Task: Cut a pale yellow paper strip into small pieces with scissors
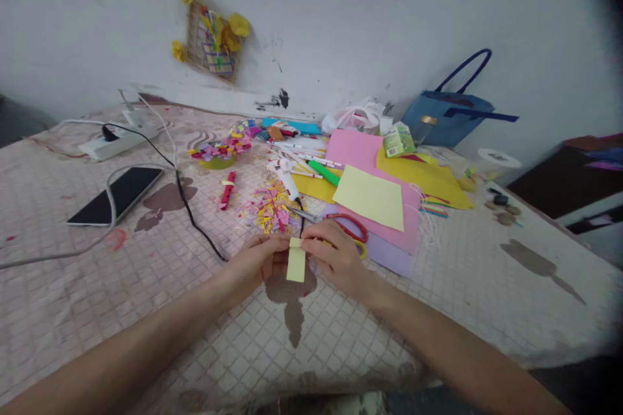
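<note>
A small pale yellow paper strip [296, 264] hangs between my two hands, its top end folded over. My left hand [259, 264] pinches the strip's upper left edge. From the other side, my right hand [337, 255] grips the upper right edge between thumb and fingers. Just behind the right hand lie scissors with red handles [357, 225], and a yellow handle loop [361, 249] shows beside its knuckles. A larger pale yellow sheet [372, 198] rests on pink paper [353, 142] and lilac paper [388, 253] farther back.
Paper scraps [273, 205] and a white glue gun [285, 178] lie beyond my hands. A phone [117, 196], cables and a power strip [117, 144] occupy the left. At the back right stand a blue bag [445, 118] and yellow sheets [428, 181].
</note>
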A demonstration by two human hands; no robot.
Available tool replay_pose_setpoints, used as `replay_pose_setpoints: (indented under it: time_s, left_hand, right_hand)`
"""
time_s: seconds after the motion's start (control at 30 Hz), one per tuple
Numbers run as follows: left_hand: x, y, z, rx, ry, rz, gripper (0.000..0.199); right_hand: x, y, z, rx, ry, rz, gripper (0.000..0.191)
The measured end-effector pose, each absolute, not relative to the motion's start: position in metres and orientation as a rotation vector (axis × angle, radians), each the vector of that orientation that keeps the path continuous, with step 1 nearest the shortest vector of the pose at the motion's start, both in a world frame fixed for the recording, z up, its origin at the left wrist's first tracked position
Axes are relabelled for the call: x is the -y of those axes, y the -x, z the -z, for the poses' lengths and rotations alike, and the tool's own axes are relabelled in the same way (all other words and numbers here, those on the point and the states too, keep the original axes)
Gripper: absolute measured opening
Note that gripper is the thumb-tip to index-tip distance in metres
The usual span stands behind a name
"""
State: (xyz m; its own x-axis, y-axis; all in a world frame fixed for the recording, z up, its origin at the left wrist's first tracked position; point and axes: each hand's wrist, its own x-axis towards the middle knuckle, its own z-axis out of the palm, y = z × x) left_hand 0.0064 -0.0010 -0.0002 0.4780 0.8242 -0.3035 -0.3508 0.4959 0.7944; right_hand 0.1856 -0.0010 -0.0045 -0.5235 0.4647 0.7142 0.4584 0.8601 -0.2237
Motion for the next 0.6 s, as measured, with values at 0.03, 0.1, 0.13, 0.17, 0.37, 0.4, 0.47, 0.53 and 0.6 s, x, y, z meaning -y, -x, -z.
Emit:
replay_pose_setpoints:
  time_s: [0.03, 0.1, 0.13, 0.17, 0.37, 0.4, 0.47, 0.53, 0.6]
  left_hand:
    - [0.001, -0.006, 0.0, -0.758, -0.717, -0.805, 0.015]
    - [0.001, -0.006, -0.002, -0.763, -0.72, -0.801, 0.019]
    - [0.001, -0.006, -0.002, -0.761, -0.733, -0.792, 0.02]
    - [0.001, -0.006, -0.002, -0.757, -0.752, -0.779, 0.021]
    - [0.001, -0.003, 0.002, -0.799, -0.961, -0.782, 0.021]
    - [0.001, -0.003, 0.002, -0.834, -1.032, -0.819, 0.021]
    - [0.001, -0.002, 0.002, -0.931, -1.215, -0.91, 0.021]
    - [0.003, -0.001, 0.001, -1.032, -1.412, -0.979, 0.021]
    - [0.004, -0.001, -0.001, -1.087, -1.583, -1.018, 0.022]
  right_hand:
    - [0.0, -0.187, 0.005, 2.215, 0.638, 0.051, 0.016]
    - [-0.003, -0.188, 0.004, 2.252, 0.59, 0.145, 0.014]
    - [-0.004, -0.189, 0.004, 2.272, 0.569, 0.178, 0.012]
    - [-0.005, -0.189, 0.003, 2.29, 0.547, 0.204, 0.012]
    - [-0.004, -0.188, 0.0, 2.258, 0.556, 0.021, 0.013]
    - [-0.003, -0.187, 0.0, 2.213, 0.611, -0.092, 0.014]
    - [0.0, -0.185, 0.001, 2.101, 0.737, -0.311, 0.019]
    - [0.003, -0.183, 0.002, 2.008, 0.837, -0.446, 0.019]
    - [0.005, -0.18, 0.001, 1.943, 0.9, -0.518, 0.013]
